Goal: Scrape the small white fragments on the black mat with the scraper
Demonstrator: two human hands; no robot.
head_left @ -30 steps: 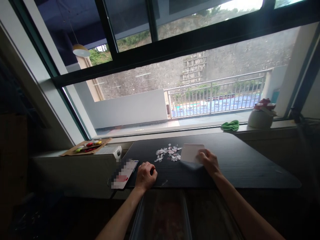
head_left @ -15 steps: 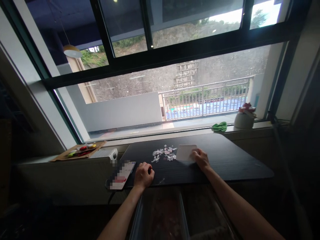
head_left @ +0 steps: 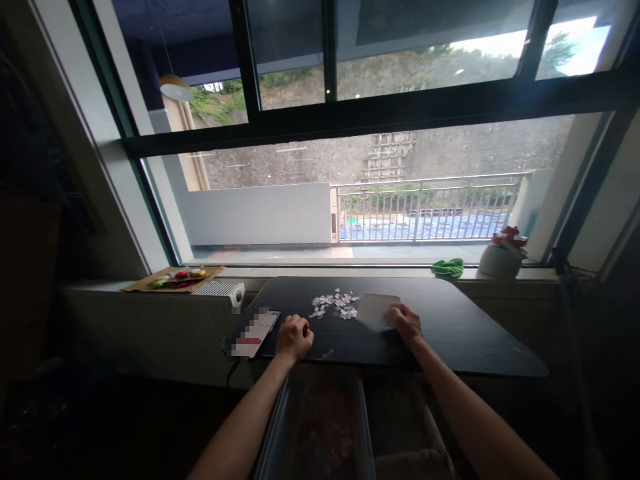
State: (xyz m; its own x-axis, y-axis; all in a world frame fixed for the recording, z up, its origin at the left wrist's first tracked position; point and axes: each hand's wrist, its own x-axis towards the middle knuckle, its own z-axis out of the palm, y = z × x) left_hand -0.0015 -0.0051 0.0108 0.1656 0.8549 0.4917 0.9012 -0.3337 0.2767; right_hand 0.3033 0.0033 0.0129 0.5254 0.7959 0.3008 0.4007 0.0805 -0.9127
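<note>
My right hand (head_left: pixel 407 323) grips a pale rectangular card (head_left: pixel 377 309) by its right end. The card is slightly blurred, and its left edge lies beside a loose heap of small whitish torn scraps (head_left: pixel 345 304) on the dark table (head_left: pixel 465 333). Near the table's front edge my left hand (head_left: pixel 294 337) rests with its fingers curled into a loose fist; nothing shows in it. A phone (head_left: pixel 257 333), partly pixelated, lies just left of that hand at the table's corner.
On the sill stand a green cloth (head_left: pixel 448 267) and a pale pot with a red top (head_left: pixel 501 257). At the left, a brown board with colourful items (head_left: pixel 175 278) lies by a white radiator (head_left: pixel 220 293). Below the table edge is a clear-sided bin (head_left: pixel 367 433). A large window fills the background.
The head view has tilted and shifted, so the scene sits more level. My right hand keeps its grip on the card beside the scraps; my left hand stays curled on the table.
</note>
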